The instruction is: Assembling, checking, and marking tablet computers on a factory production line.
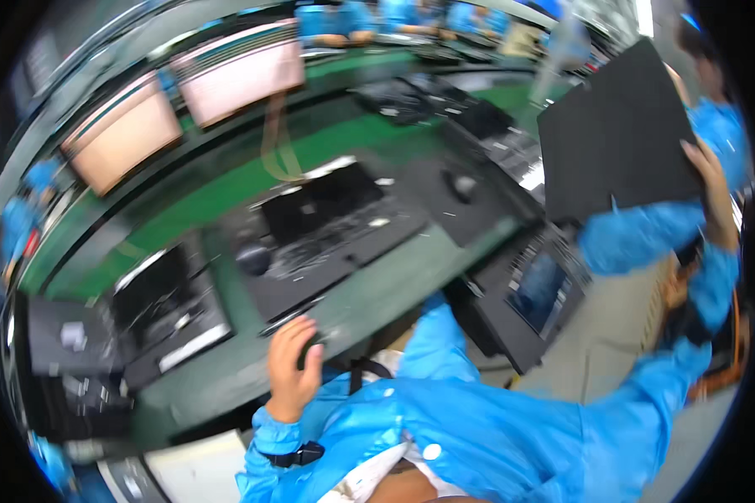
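My right hand (710, 186), raised at the right, grips the edge of a large flat black panel (617, 134), which is held tilted in the air. Its kind I cannot make out. My left hand (292, 369) is over the near edge of the green bench, thumb and fingers apart. A dark patch shows between them, too blurred to tell what it is. Close beyond its fingertips lies a thin dark rod-like thing (294, 316). Past that rests a black flat assembly (310, 218) with a dark screen-like part and small loose pieces.
Another black assembly (164, 293) lies on the bench at the left. A computer mouse (461, 184) sits on a black surface. A black device with a bluish screen (538, 289) is beside the bench. Pinkish boxes (242, 71) line the far side. A co-worker's blue sleeve (646, 236) is near the panel.
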The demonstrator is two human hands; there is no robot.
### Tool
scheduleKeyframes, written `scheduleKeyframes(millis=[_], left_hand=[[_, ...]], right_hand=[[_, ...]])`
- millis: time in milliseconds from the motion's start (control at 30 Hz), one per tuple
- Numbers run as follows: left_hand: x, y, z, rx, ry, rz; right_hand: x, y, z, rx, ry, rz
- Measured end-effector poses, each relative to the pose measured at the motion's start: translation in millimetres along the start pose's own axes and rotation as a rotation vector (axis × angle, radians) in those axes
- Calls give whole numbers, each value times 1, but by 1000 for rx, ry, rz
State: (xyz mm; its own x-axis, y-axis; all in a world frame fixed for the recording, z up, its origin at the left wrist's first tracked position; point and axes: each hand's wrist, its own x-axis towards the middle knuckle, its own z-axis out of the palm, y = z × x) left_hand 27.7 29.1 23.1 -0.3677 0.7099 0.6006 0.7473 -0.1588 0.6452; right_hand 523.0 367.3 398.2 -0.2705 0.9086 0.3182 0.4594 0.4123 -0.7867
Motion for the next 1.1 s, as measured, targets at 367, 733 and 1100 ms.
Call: scheduleKeyframes(millis=[367,733,1100], left_hand=[[-150,61,-121,-810,967,-755],[-441,191,-178,-349,1659,-983],[-229,76,-183,681,468,-913]], right_hand=[[-60,-20,436,699,-1290,-75],[-358,-83,658,513,-1638,-1028],[-161,-78,560,348,-1225,-1182]])
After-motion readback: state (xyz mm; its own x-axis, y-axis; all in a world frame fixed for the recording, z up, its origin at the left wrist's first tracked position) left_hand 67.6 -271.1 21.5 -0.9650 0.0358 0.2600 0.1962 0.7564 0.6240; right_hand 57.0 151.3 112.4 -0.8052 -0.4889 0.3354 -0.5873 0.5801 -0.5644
